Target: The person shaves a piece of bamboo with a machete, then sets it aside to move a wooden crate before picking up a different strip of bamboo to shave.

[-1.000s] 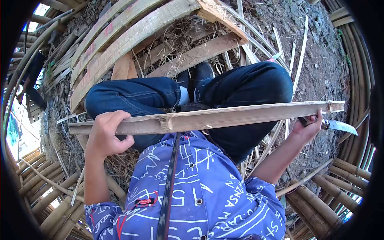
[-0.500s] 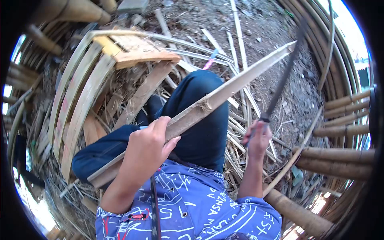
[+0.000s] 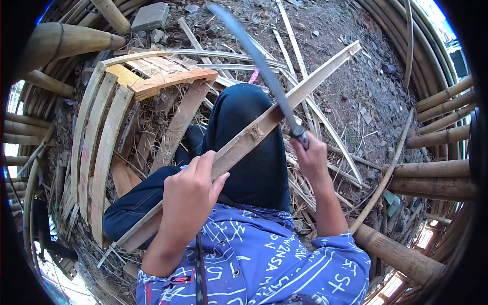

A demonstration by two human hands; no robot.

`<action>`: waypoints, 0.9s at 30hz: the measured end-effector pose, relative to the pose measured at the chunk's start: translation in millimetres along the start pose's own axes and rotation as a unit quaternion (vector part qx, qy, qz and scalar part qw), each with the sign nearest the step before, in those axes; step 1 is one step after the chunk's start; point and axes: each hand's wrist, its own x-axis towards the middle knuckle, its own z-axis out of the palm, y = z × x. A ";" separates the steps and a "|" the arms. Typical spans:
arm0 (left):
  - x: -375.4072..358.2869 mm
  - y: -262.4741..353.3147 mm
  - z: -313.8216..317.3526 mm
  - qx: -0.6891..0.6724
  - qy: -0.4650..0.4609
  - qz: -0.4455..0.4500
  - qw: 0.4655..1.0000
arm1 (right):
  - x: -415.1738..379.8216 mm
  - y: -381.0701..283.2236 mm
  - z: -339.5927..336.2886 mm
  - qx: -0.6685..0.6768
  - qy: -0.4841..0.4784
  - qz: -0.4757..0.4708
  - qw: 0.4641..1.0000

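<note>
A split bamboo strip (image 3: 239,147) lies slantwise across my lap, its hollow inner face up, with a rough node near my raised knee. Wrapped round its lower part is my left hand (image 3: 192,188), thumb along the near edge. My right hand (image 3: 311,153) grips the dark handle of a long machete (image 3: 259,61). The blade points up and to the left and crosses over the strip beyond the knee. Its tip reaches close to the top of the view.
Left of my legs stands a slatted wooden crate (image 3: 109,122). Thin bamboo splints (image 3: 330,132) and shavings litter the dirt ground ahead and to the right. Bamboo poles (image 3: 432,175) line the right side, and a thick pole (image 3: 71,43) juts in at upper left. A grey block (image 3: 150,16) sits behind.
The machete has swung from pointing up and right to pointing up and left, now across the strip. My right hand has moved left and slightly up. My left hand keeps its hold.
</note>
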 end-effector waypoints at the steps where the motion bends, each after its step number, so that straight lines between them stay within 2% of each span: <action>1: 0.6 0.0 -0.3 -0.002 -0.002 0.004 1.000 | 5.3 10.1 -1.7 0.003 0.019 0.040 0.999; 4: -0.1 -2.3 -1.7 -0.007 -0.005 -0.005 1.000 | 16.1 47.9 -17.7 0.044 0.070 0.103 0.991; 6: 1.6 -7.4 -0.2 0.006 0.005 0.040 0.999 | 15.6 49.9 -23.9 0.048 0.121 0.107 0.986; 7: 2.1 -6.6 0.5 0.006 0.005 0.037 0.999 | 9.0 47.5 -23.4 0.047 0.119 0.106 0.986; 9: 3.8 -3.0 2.5 -0.035 -0.015 -0.011 0.999 | -6.6 35.1 -17.5 0.160 0.121 0.108 0.974; 11: 5.7 -0.1 3.2 -0.034 -0.016 -0.012 0.999 | -19.5 21.8 -11.7 0.219 0.074 0.072 0.970; 13: 7.8 1.6 4.0 -0.031 -0.018 -0.007 0.999 | -27.8 4.6 -9.9 0.209 0.017 0.071 0.975; 16: 8.3 1.3 5.1 -0.020 -0.018 0.013 1.000 | -16.4 -17.9 -8.0 0.078 -0.039 0.009 0.996; 19: 4.4 1.0 9.1 0.000 -0.011 0.014 1.000 | -5.0 -14.9 -5.3 0.081 -0.088 0.038 0.992; 24: -2.1 -2.7 17.5 -0.022 0.002 0.018 1.000 | 0.7 8.3 5.4 0.057 -0.057 -0.024 0.996; 26: -6.1 -7.2 13.2 -0.003 0.011 0.039 0.999 | 9.4 18.3 5.0 0.077 -0.010 0.034 0.996; 27: -8.0 -9.9 9.7 0.016 0.024 0.059 0.998 | 18.4 38.9 -1.7 0.063 -0.015 0.095 0.993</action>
